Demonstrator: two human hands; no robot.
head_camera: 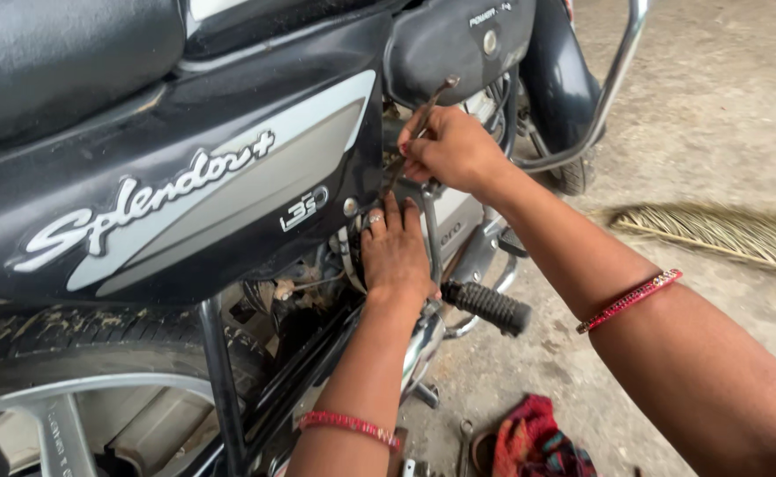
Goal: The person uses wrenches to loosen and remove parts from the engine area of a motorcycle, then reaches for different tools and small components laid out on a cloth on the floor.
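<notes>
A black motorcycle with a grey-and-white side panel fills the left of the head view. My right hand is closed around a thin, rusty metal tool whose lower end reaches into the gap behind the side panel. My left hand lies flat against the engine parts just below, fingers pointing up toward the tool's tip. Both wrists wear red bracelets. What the tool's tip touches is hidden behind the panel and my fingers.
A black rubber footpeg sticks out just right of my left wrist. The rear wheel is at the lower left. A red cloth and a spanner lie on the concrete floor; a straw broom lies at right.
</notes>
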